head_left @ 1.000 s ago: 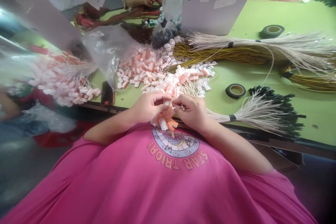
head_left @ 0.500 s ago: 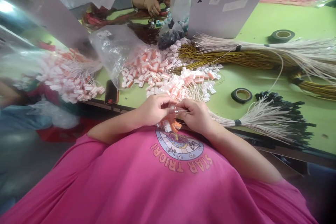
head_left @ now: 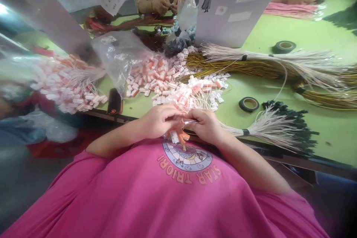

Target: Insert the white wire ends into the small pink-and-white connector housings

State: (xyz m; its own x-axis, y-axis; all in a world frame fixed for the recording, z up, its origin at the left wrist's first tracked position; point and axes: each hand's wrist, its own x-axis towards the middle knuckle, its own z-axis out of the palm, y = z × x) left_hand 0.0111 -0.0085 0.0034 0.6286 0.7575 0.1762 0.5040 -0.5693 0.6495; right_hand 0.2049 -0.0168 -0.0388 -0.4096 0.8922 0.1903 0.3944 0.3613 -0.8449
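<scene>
At the table edge, close to the pink shirt, my left hand (head_left: 158,121) is closed in a pinch around a small plastic connector. Several white and orange connectors (head_left: 175,136) hang just below the fingers. My right hand (head_left: 208,124) meets it from the right, thumb and forefinger pinched on a thin wire (head_left: 190,121). The exact contact between wire and connector is partly hidden by the fingers. Behind my hands lie wired connectors (head_left: 185,95), part of a white wire bundle (head_left: 237,131) that runs to the right under my right hand.
Loose connectors (head_left: 150,72) are heaped beyond my hands, beside a clear plastic bag (head_left: 111,54). Black tape (head_left: 248,104), black connectors (head_left: 298,126) and yellow wires (head_left: 237,67) lie rightward. A phone-like dark object (head_left: 115,101) sits left. Across the table, a co-worker's hands (head_left: 164,5) work.
The view has shifted slightly, so the table things appear further left. Both my hands stay pinched together in nearly the same pose. A co-worker's hand has come into view at the upper right.
</scene>
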